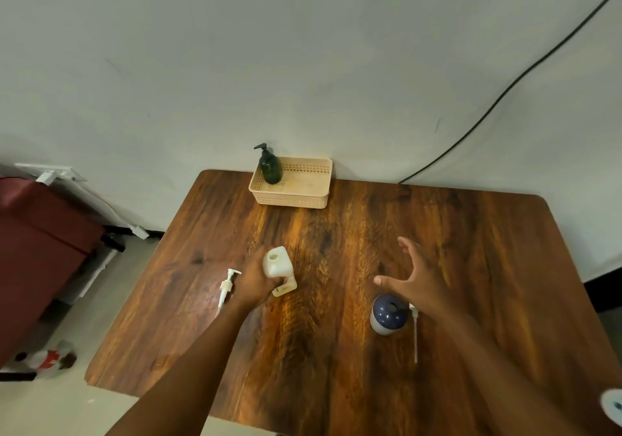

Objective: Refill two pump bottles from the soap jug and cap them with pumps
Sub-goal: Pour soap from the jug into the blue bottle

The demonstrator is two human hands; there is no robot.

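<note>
We judge approx. half done: green bottle [270,166] capped in basket [292,196]. L hand [254,282] grips soap jug [279,269]; R hand [419,275] spread wide, empty, above open blue bottle [388,314]. Pumps [226,287] loose.

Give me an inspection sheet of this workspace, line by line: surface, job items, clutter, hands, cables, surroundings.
Surface: wooden table, dark grain, no spills seen.
Job's things: cream soap jug, mouth uncapped; blue-topped bottle open, no pump fitted; one white pump lying left of the jug, a second pump lying right of the blue-topped bottle; dark green pump bottle, pump on, standing in the beige basket at the wall.
Clutter: nothing seen on the table.
Hands: left hand gripping the jug handle; right hand open, fingers spread, above the blue-topped bottle.
Cables: black cable running down the wall to the table's back edge.
Surroundings: maroon furniture on the left; blurred items on the floor.
</note>
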